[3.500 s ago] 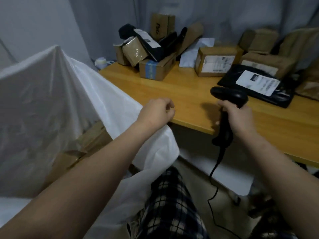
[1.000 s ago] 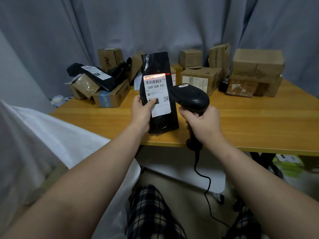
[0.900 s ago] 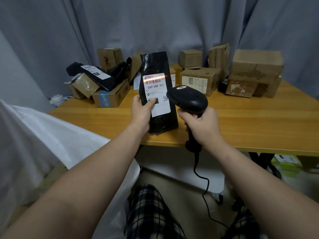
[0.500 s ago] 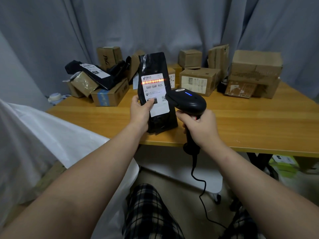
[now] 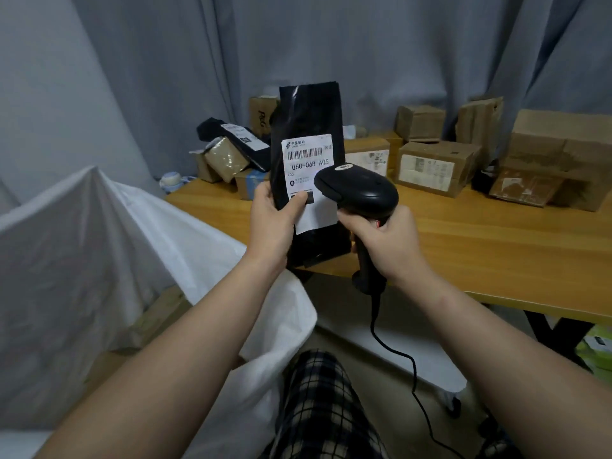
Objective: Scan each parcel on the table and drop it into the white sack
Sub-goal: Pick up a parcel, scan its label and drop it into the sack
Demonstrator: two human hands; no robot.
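One-handed, left hand (image 5: 271, 223) pinches the black mailer pouch (image 5: 308, 114) low, right hand (image 5: 390, 240) grips the barcode scanner (image 5: 361, 190); top-heavy, it may flop past the white sack (image 5: 82, 260).

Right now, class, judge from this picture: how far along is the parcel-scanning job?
Done: brown shapes, likely parcels, show inside the white sack. In hand: the left hand holds a black parcel, label toward the scanner gripped by the right hand. Left: drop it in; many boxes wait on the table.
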